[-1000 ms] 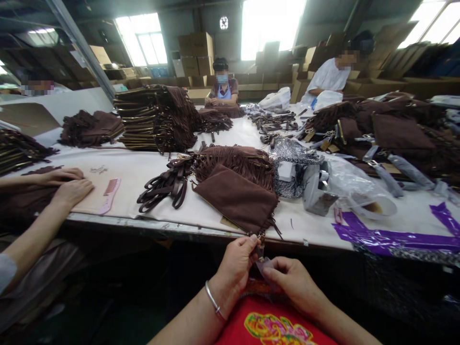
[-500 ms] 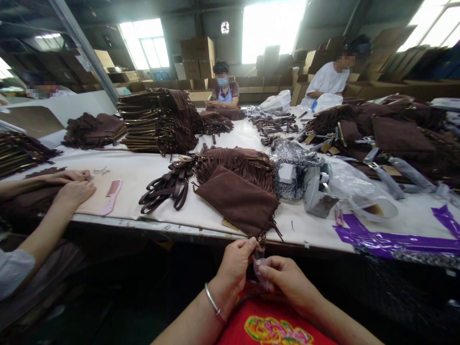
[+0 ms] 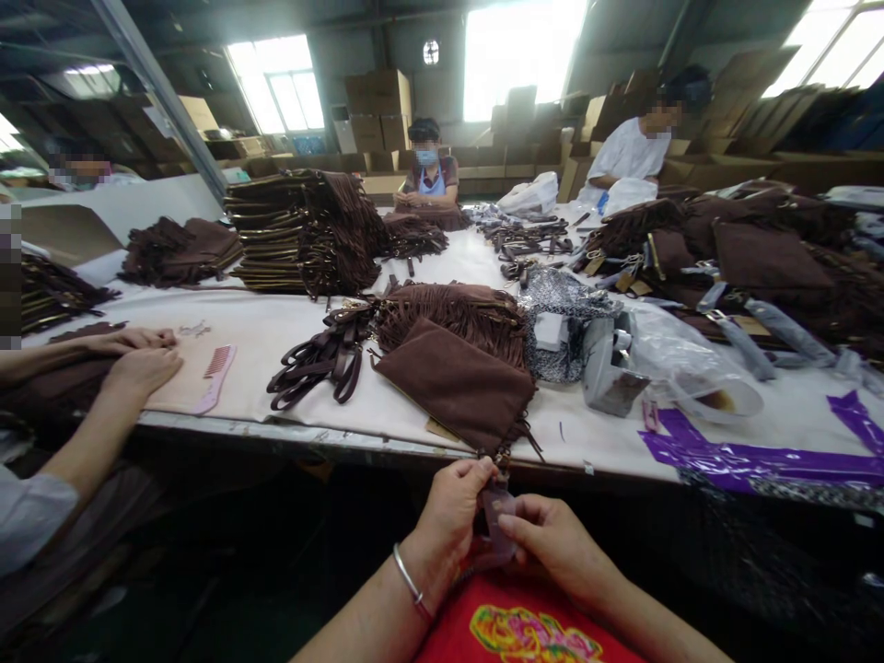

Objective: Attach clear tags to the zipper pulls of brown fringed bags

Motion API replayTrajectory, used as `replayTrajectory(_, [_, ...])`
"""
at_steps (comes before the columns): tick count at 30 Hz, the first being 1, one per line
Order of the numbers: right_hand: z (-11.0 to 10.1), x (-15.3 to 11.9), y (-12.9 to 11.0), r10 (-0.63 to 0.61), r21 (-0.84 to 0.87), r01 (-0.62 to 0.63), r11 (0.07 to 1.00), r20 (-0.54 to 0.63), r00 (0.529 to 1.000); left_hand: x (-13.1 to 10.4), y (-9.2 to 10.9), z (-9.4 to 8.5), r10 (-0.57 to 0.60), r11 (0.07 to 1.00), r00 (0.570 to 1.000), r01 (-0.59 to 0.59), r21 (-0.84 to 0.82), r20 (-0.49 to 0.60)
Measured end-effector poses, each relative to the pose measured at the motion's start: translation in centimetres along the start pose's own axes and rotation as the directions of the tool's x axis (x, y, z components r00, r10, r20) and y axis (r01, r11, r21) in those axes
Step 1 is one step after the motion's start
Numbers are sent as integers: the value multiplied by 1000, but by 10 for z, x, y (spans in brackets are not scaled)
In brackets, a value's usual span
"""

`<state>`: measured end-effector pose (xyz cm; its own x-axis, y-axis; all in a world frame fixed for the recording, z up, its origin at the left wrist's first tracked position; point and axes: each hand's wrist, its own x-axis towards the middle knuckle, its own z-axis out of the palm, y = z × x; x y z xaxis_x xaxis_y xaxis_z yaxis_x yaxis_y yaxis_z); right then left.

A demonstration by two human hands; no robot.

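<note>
While a co-worker's hands [image 3: 142, 364] rest at far left over brown fabric, a pink comb [image 3: 216, 378] lies on the table [image 3: 241, 318] just beside them. Next along, farther back: a tall stack [image 3: 276, 230] of brown bags, zip edges showing gold, fringe hanging on its right side. Nearer, a loose heap of dark straps [image 3: 321, 364], loops toward the table edge. Then the bag [image 3: 456, 382]: flat, brown, tilted, leaning on a fringed pile [image 3: 448, 308], lower corner at the table edge, tag partly under it.

Left hand [image 3: 452, 506], bangle [image 3: 407, 575] on wrist, sits just below that corner: thumb and index pinched on the upper end of a film-wrapped strap [image 3: 498, 516], by a metal fitting. Clipped on or not, cannot tell. Right hand [image 3: 556, 539] pinches the same strap lower down, thumb on top, other fingers curled, partly hidden. Strap hangs between the hands, above a red garment [image 3: 442, 631].

Right of the bag: speckled wrap [image 3: 556, 364], grey box [image 3: 614, 387], clear plastic [image 3: 663, 345], pink clip [image 3: 649, 414], purple tape [image 3: 732, 451]. Behind, far right, a jumbled bag heap [image 3: 766, 258].
</note>
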<state>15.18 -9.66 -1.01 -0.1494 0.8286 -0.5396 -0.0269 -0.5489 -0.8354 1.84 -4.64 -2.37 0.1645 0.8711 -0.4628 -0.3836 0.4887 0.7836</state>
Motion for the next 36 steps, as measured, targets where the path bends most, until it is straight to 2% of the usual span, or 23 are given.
replayTrajectory(6, [1, 9, 0, -6, 51, 8, 999, -34, 999, 0, -1, -3, -2, 997, 1000, 3, 76, -6])
replayTrajectory(10, [2, 21, 5, -27, 195, 26, 981, 2, 1000, -7, 2, -10, -94, 993, 994, 90, 73, 61])
replayTrajectory(13, [6, 29, 5, -34, 231, 36, 972, -12, 999, -16, 4, -16, -160, 984, 980, 149, 95, 117])
replayTrajectory(19, [12, 34, -2, -41, 253, 51, 966, -45, 998, -19, -4, -31, -88, 980, 996, 88, 177, -8])
replayTrajectory(23, [13, 29, -3, 14, 144, -11, 990, -21, 1000, -11, -1, -34, 23, 957, 992, 13, 289, -121])
replayTrajectory(26, [14, 29, -1, 36, 19, -36, 999, -18, 999, -7, 4, -29, 107, 930, 983, -47, 365, -146])
replayTrajectory(32, [16, 41, 1, -33, -105, 27, 994, -58, 998, -2, 11, -21, 110, 882, 990, -58, 468, -84])
replayTrajectory(36, [14, 40, 0, -217, -277, 209, 938, -1, 976, 4, 12, -21, 201, 815, 979, -175, 552, 13])
